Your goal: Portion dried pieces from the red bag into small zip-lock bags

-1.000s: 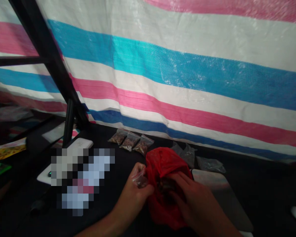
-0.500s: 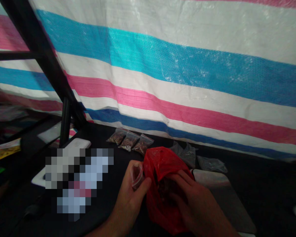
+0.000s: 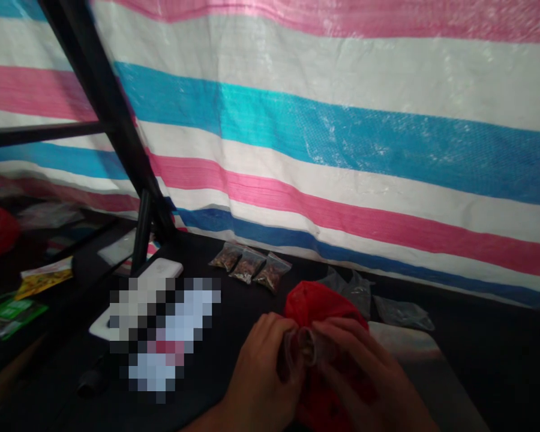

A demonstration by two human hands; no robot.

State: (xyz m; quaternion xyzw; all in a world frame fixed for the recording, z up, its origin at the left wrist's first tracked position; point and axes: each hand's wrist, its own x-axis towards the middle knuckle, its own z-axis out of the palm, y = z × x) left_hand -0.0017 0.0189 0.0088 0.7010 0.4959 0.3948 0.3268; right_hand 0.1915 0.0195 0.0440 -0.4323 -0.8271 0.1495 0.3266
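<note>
My left hand (image 3: 267,363) is closed round a small clear plastic bag (image 3: 290,353), its mouth spread open. Beside that mouth, my right hand (image 3: 366,366) grips a small clear cup-like thing (image 3: 308,347) with a round pale rim, tipped toward the bag. Something brownish shows inside its rim. Below and behind both hands lies a red plastic bag (image 3: 319,303), whose opening is mostly covered by the right hand. Three small zip bags with brown dried bits (image 3: 248,267) lie in a row beyond my hands.
Clear empty-looking bags (image 3: 402,312) and a grey flat panel (image 3: 414,348) are at the right. To the left lie a white device (image 3: 168,270), a blurred-out packet (image 3: 191,312), and yellow (image 3: 47,276) and green (image 3: 15,315) packets. A black post (image 3: 105,114) stands before a striped sheet (image 3: 342,180).
My right hand has come up out of the red bag with the cup-like thing and moved against the small bag's mouth. The view has shifted, bringing more of the left side in.
</note>
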